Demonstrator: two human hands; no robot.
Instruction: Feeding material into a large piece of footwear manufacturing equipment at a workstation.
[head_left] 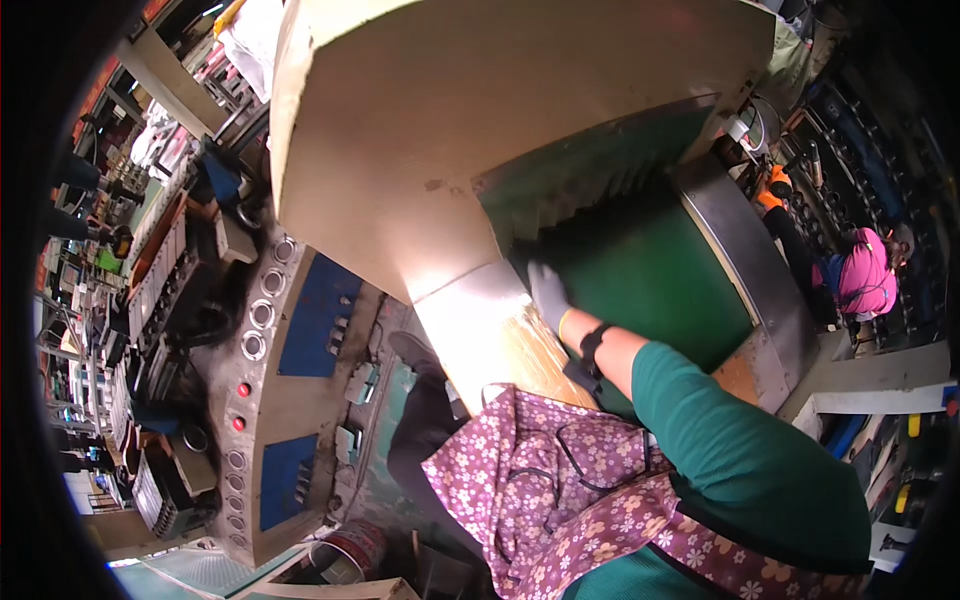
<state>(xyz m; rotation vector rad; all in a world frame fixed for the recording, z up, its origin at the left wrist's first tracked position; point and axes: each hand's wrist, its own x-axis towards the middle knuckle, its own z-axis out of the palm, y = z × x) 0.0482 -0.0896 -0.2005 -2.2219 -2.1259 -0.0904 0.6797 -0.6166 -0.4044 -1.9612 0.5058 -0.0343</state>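
So the gloved right hand (pixel 547 297) sits beside the green belt (pixel 680 300), right of centre in frame; too blurry to tell open or closed. Left hand's out of view. Looks like a reach-in step, next probably needing fingers clear of that dark fringe (pixel 605 205).

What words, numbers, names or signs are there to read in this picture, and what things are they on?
None can be read clearly.
Reddish bucket: pale markings, too small and blurred to read.
Red buttons by the round dials: any labels are too small to make out.
Apron: flowers, not letters.
Gloved right hand: no lettering can be made out.
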